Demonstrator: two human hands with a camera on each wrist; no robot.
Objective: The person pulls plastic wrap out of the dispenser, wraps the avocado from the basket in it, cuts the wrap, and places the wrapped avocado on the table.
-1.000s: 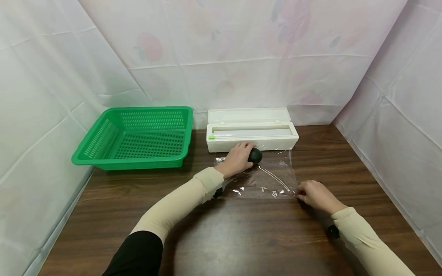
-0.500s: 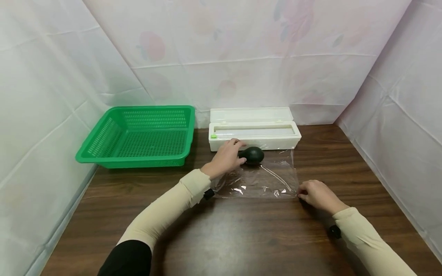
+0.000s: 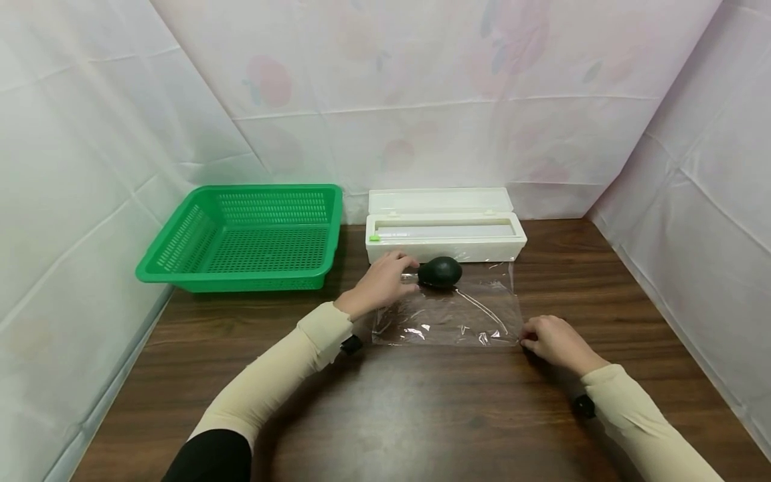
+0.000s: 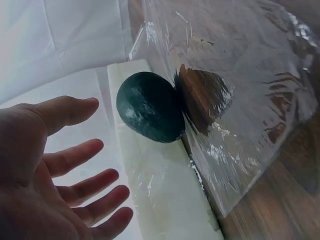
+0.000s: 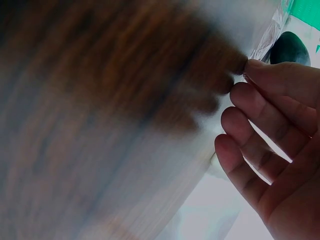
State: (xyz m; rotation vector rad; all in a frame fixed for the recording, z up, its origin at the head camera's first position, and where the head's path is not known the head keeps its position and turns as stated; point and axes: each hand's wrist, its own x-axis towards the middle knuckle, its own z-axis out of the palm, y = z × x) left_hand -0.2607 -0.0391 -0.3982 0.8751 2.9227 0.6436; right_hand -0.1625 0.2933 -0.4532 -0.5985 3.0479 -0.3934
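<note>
Avocado (image 3: pixel 440 272), probably, left fingers (image 4: pixel 77 156) now drawn away

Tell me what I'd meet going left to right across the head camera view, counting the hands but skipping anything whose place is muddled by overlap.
Green basket, left hand, dark green oval object, right hand.

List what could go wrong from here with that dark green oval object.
The dark green oval object rests on the film and the open left hand is clear of it, so a tug might roll it.
The right hand pinches the film's near right corner, so uneven pulling could crease or tear it.
</note>
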